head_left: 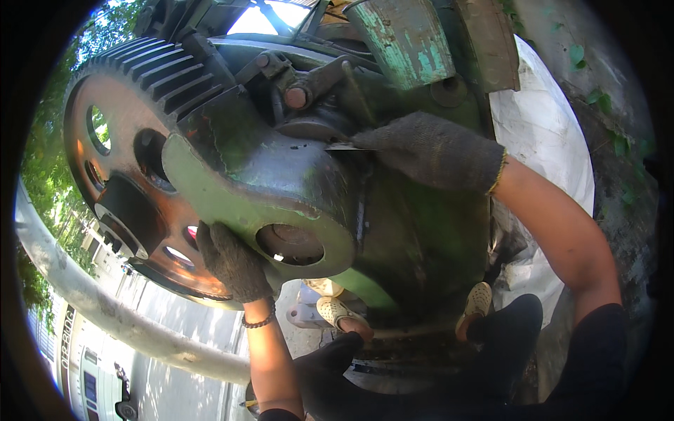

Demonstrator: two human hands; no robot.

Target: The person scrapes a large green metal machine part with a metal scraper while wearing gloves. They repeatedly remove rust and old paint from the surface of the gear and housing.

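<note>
Nearest the camera are the person's own legs in dark trousers and a pair of light woven shoes (479,300) planted at the foot of the machine, with a white sack (544,133) off to the right. The left hand (232,261), in a grimy dark work glove, is curled tight around the lower edge of a green cast housing (260,189), fingers wrapped under it just left of the round shaft end (290,243). There's a beaded bracelet (260,322) on that wrist. A bit farther in, the right hand (432,151), also gloved, is pinched narrow on a thin flat metal blade (342,146), pressing its tip against the top of the housing where it meets the dark machine body (414,238). Behind the housing on the left sits a big rusty gear wheel (126,161) with chunky teeth along its top rim and round holes in its web. Far up top is a worn teal-painted panel (407,42). Lower left, beyond the wheel, a pale pipe rail (105,309) and a street.
</note>
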